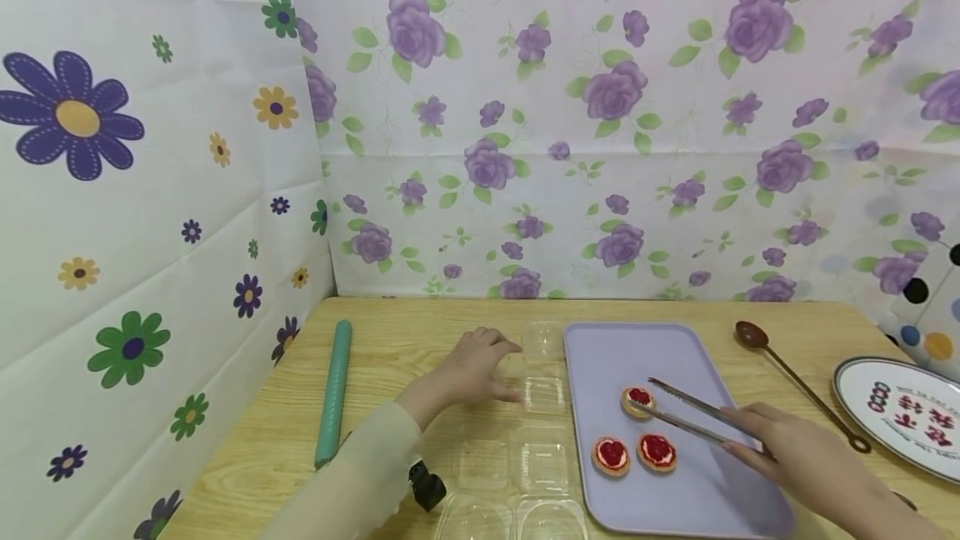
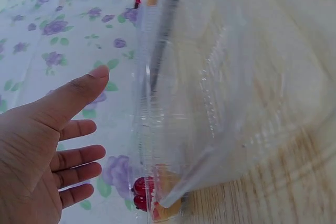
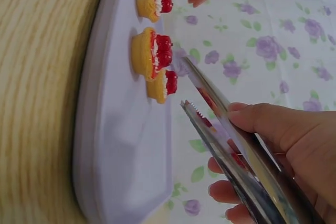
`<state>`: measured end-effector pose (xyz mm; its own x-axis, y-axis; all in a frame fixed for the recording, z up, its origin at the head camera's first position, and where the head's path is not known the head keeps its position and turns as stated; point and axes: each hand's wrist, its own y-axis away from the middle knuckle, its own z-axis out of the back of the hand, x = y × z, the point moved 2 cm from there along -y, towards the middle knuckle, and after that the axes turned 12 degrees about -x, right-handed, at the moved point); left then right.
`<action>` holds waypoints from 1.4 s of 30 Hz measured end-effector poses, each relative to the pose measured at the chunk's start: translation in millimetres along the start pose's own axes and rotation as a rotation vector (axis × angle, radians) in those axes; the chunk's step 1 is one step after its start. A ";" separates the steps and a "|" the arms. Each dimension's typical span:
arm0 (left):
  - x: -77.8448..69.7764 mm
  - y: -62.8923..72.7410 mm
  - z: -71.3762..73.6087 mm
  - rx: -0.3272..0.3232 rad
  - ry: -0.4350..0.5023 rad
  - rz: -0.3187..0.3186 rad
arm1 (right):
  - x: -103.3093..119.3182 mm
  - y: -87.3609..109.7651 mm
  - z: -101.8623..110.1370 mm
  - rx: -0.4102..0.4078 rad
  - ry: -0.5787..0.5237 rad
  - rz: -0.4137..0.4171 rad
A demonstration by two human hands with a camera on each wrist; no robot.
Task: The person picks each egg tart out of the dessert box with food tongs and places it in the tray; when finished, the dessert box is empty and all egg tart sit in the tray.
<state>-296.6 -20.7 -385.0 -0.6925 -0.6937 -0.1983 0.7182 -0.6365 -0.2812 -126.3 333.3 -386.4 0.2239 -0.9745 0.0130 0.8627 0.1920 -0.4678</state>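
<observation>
My right hand [image 1: 798,457] grips metal tongs [image 1: 697,423] over the lavender tray [image 1: 637,348]. The tong tips are spread and hold nothing. Three small tarts with red topping lie on the tray. The farthest tart [image 1: 637,412] is overlapped by one tong tip in the head view. Nearer me are a left tart [image 1: 611,457] and a right tart [image 1: 657,452]. In the right wrist view, the tongs [image 3: 231,150] hang beside the tarts. My left hand [image 1: 472,367] has its fingers extended beside a clear plastic container [image 1: 545,395], holding nothing.
More clear containers [image 1: 480,463] stand left of the tray. A teal rolling pin [image 1: 334,394] lies at the far left. To the right are a brown ladle [image 1: 795,377] and a white plate with red lettering [image 1: 862,390]. Patterned cloth [image 1: 525,132] hangs behind the table.
</observation>
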 end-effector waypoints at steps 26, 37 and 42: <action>35.9 61.2 2.1 -0.299 0.283 0.168 | 22.5 -35.1 25.6 -0.116 -0.050 0.091; 57.7 72.5 -15.8 -0.344 0.445 0.240 | 62.3 -66.5 25.7 -0.096 0.003 0.192; 60.4 74.6 -20.9 -0.354 0.462 0.233 | 81.9 -81.1 21.5 -0.092 0.014 0.261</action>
<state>-286.3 -103.0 -437.5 -0.5352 -0.5330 -0.6554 0.8425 -0.2804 -0.4600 -168.2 240.4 -328.4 0.4264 -0.8951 -0.1305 0.7316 0.4262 -0.5321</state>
